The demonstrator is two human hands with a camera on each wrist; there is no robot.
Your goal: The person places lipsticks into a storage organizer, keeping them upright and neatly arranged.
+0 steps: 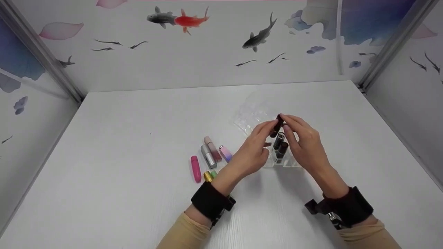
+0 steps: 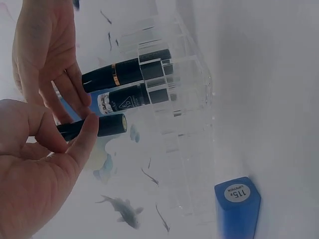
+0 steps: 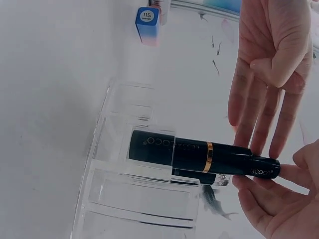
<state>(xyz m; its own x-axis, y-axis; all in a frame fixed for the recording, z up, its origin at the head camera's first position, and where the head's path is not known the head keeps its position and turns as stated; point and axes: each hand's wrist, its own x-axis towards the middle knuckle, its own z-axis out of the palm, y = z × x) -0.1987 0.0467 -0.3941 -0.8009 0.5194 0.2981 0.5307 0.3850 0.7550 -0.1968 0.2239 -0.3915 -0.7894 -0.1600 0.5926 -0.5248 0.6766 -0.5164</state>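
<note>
From afar, I'm watching the left hand [image 1: 250,150] and right hand [image 1: 308,145] together pinching a slim black lipstick [image 2: 112,125] near the clear organizer [image 3: 139,196], presumably for steadiness.

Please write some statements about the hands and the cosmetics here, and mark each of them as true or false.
1. The left hand holds a black lipstick tube. True.
2. Two dark tubes stand in the clear organizer. True.
3. The bright pink tube lies right of the organizer. False: the bright pink tube lies to its left.
4. The silver tube stands upright. False: the silver tube lies on the table.
5. The sticker on the pink-and-blue lipstick shows 115. True.
</note>
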